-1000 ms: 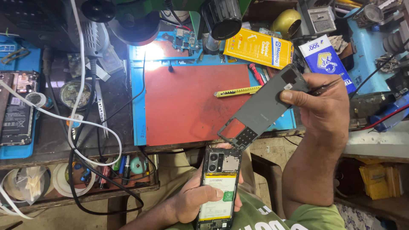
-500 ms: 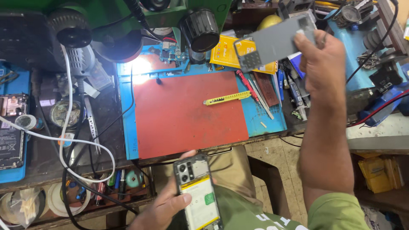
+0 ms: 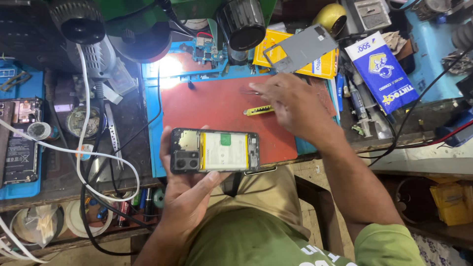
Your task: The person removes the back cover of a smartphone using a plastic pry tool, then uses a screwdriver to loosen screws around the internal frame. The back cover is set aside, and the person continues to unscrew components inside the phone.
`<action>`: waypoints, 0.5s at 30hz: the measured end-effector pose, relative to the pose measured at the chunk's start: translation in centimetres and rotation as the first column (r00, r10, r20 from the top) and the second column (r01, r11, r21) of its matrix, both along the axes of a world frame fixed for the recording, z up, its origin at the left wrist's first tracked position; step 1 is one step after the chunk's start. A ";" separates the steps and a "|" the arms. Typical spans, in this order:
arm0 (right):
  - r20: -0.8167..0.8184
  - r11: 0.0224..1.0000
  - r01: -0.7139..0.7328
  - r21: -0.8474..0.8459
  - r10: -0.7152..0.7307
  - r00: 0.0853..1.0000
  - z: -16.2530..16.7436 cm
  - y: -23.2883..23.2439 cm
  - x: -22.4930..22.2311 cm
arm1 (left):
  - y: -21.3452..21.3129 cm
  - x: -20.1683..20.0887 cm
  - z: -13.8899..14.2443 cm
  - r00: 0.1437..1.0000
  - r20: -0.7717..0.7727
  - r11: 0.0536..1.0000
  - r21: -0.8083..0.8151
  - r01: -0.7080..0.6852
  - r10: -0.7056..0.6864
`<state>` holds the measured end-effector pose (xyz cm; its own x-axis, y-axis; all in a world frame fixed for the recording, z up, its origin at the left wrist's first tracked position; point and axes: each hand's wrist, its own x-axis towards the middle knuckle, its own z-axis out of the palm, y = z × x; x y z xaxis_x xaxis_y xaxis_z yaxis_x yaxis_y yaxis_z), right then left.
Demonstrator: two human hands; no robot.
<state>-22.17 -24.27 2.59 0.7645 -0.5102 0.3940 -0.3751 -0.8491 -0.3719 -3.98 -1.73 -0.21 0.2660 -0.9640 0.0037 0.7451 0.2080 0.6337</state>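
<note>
Lying sideways, an opened phone point(image 3: 215, 151) is gripped by the left hand point(image 3: 189, 192), while tweezers point(image 3: 250, 90) are reached for by the loosely open right hand point(image 3: 295, 106) above the red mat point(image 3: 207, 106).

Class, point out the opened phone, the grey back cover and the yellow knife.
phone point(image 3: 224, 151): head view, on its battery.
back cover point(image 3: 300, 48): head view, on its middle.
knife point(image 3: 258, 110): head view, on its handle.

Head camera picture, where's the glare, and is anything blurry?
Head view: lamp glare bleaches the mat's top-left corner; the right hand is motion-smeared at the fingers; the opened phone in the left hand is sharp.
</note>
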 end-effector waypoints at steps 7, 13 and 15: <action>-0.021 0.999 -0.012 -0.036 0.011 1.000 0.7 2.0 -1.3 | 0.1 3.8 1.2 0.794 0.605 0.976 0.200 -0.081 -0.058; -0.056 0.966 0.158 -0.204 -0.173 0.983 0.1 2.5 -1.6 | -1.1 5.5 3.5 0.219 0.916 0.876 0.390 -0.284 -0.337; -0.020 0.959 0.222 -0.178 -0.230 0.973 0.0 3.0 -1.8 | -1.8 5.2 3.7 0.046 0.950 0.895 0.307 -0.324 -0.309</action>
<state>-23.97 -21.23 2.63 0.6542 -0.5982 0.4628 -0.5763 -0.7905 -0.2073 1.18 -3.52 3.53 0.3211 -0.9460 -0.0435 -0.6316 -0.2481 0.7345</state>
